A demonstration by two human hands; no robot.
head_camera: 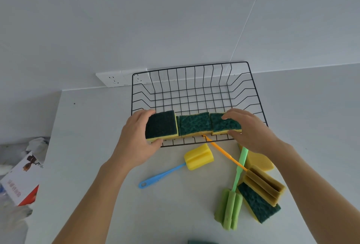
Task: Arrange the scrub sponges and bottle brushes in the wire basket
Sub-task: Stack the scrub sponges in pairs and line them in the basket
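Both grips closed on sponges: left hand (136, 136) pinches the left scrub sponge (161, 125), right hand (251, 128) pinches the right scrub sponge (224, 124); a middle sponge (194, 124) sits between, touching both. All three line the wire basket (194, 88) at its 6 o'clock edge. On the desk (97, 146), blue-handled brush (175, 167) at 6, orange-handled brush (261, 183), green brush (231, 201) and a loose sponge (259, 203) at 5.

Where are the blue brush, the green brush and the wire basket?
blue brush (158, 176), head view, on its handle.
green brush (229, 209), head view, on its sponge head.
wire basket (190, 67), head view, on its far rim.
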